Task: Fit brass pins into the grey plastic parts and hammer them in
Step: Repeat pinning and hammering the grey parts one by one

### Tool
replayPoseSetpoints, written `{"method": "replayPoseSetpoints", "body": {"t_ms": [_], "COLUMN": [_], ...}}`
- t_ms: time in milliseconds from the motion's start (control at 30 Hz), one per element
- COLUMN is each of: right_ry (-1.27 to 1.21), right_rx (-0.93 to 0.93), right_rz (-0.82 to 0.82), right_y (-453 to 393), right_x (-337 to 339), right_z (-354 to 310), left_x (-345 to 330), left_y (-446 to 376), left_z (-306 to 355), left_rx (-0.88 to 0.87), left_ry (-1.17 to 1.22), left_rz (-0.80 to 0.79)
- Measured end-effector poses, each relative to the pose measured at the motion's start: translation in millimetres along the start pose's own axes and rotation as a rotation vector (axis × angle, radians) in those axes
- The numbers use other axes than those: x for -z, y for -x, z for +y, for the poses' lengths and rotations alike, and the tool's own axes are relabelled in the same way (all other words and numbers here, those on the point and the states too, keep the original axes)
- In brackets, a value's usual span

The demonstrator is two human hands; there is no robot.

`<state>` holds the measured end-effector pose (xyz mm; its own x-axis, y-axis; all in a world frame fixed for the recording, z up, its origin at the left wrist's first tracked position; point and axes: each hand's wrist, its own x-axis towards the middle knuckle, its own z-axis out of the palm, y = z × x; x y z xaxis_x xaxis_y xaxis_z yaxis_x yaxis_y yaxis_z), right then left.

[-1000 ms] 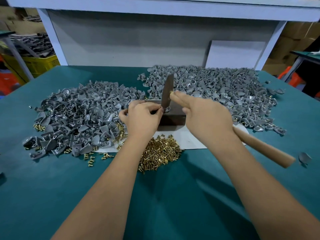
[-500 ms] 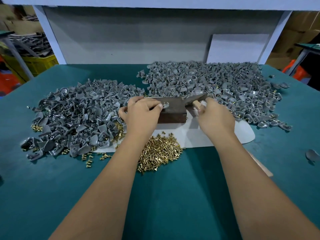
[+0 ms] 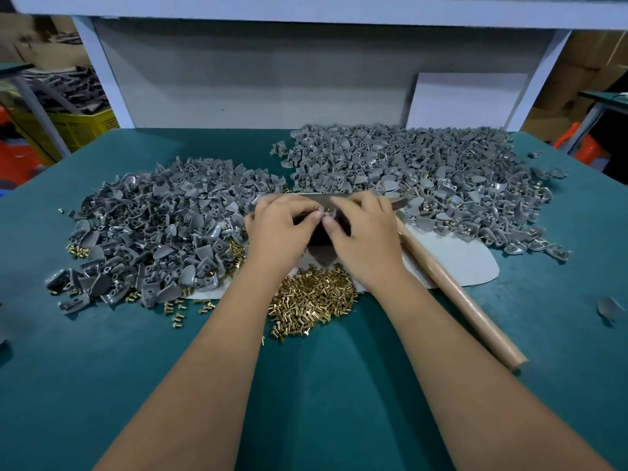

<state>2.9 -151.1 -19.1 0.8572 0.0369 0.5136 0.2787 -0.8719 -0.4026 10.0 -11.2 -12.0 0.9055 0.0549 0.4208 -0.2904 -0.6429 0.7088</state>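
A teal-topped table (image 3: pixel 102 385) fills the lower view. At its far edge, well beyond the fingers, stands a grey back panel (image 3: pixel 255 73) framed by pale blue-white posts (image 3: pixel 102 69) under a pale shelf edge (image 3: pixel 306 8). A white board (image 3: pixel 465 100) leans against the panel, far and to the right. Off to the left sits a yellow crate (image 3: pixel 78 124) holding dark scrap, with orange shapes (image 3: pixel 17 158) beside it. To the far right are cardboard boxes (image 3: pixel 598 52) and another green-topped table (image 3: pixel 608 96).

Left hand (image 3: pixel 278 229) and right hand (image 3: pixel 363 232) together, fingertips pinching
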Motion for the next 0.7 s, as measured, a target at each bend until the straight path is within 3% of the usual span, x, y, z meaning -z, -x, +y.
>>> {"method": "replayPoseSetpoints", "body": {"t_ms": [233,367,433,567,700], "right_ry": [-0.06,-0.055,0.086,0.22,0.008], "right_rx": [0.06,-0.281,-0.394,-0.181,0.087], "right_rz": [0.124,0.429,0.363,0.241,0.28], "right_y": [-9.5,-33.8,-33.4,-16.0,0.2], "right_x": [-0.8,13.3,11.9,3.8,-0.6], "right_z": [5.5,15.8,22.4,2.9,-38.4], "left_x": [1.3,-1.0,-1.9,-1.4,13.8], "left_y": [-1.2,-1.3,-1.6,-2.5,-4.9], "left_z": [0.1,-1.0,-1.5,1.3,5.1], "left_rx": [0.014,0.027,0.023,0.046,0.167], "left_ry": [0.079,0.077,0.084,0.101,0.272], "left_rz": [-0.026,-0.026,-0.031,-0.046,-0.077]}}
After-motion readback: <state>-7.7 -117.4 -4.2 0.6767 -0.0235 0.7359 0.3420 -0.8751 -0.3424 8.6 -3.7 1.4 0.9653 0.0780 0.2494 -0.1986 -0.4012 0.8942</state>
